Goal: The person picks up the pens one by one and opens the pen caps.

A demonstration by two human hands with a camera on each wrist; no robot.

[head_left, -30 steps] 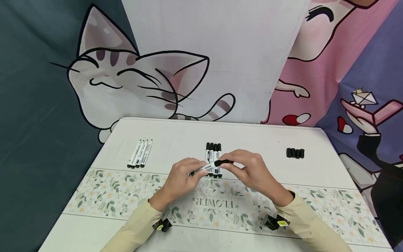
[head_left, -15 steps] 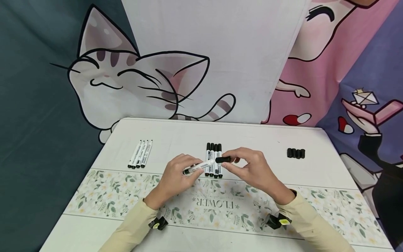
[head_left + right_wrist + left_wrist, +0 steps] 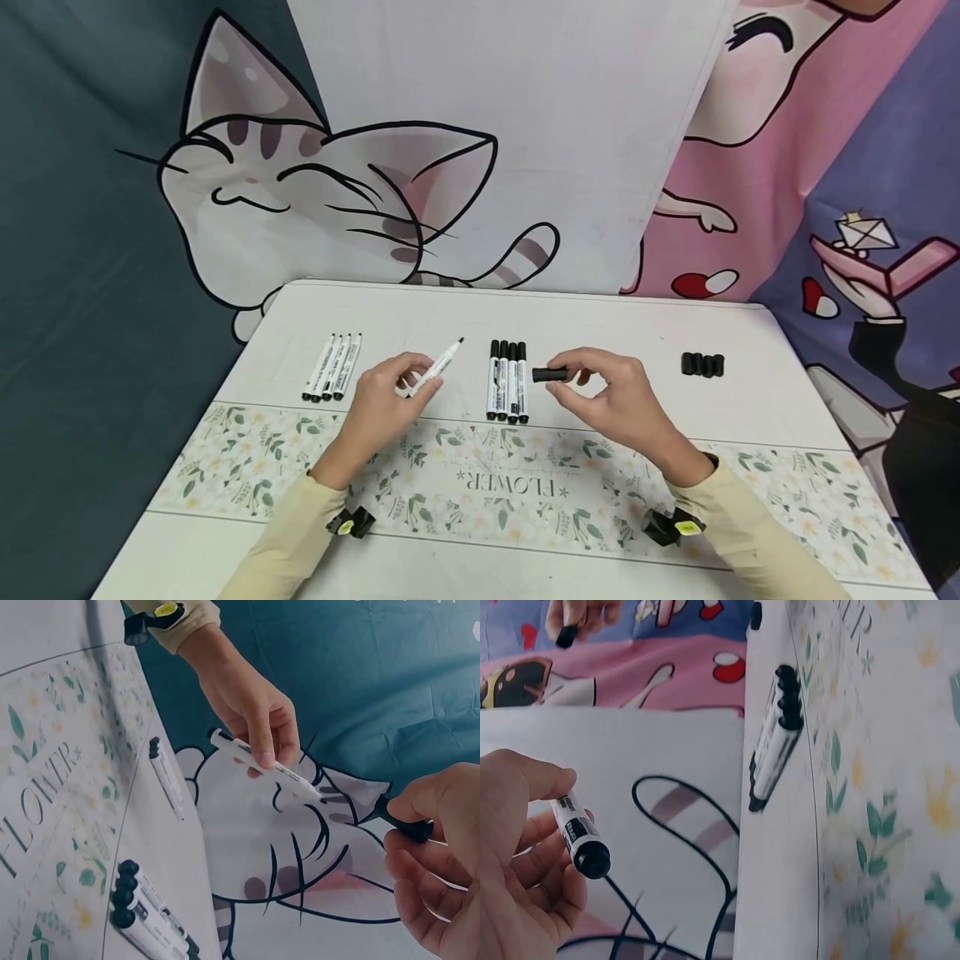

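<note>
My left hand (image 3: 386,396) pinches an uncapped white marker (image 3: 437,367), its black tip pointing up and to the right. In the left wrist view the marker's black end (image 3: 592,859) faces the camera. Between thumb and fingers of my right hand (image 3: 611,400) is a black marker cap (image 3: 550,374), held level and apart from the marker. Between the two hands a row of capped markers (image 3: 507,383) lies side by side on the table. To the left lies a row of uncapped markers (image 3: 332,368), tips away from me.
Several black caps (image 3: 702,365) stand in a row at the right of the white table (image 3: 420,321). A floral band (image 3: 247,458) printed with FLOWER crosses the front. Behind the table hangs a cloth (image 3: 600,167) with cartoon figures.
The marker and its cap have come apart. My left hand has moved left with the marker, whose bare tip now points more upward; my right hand has moved slightly right with the cap.
</note>
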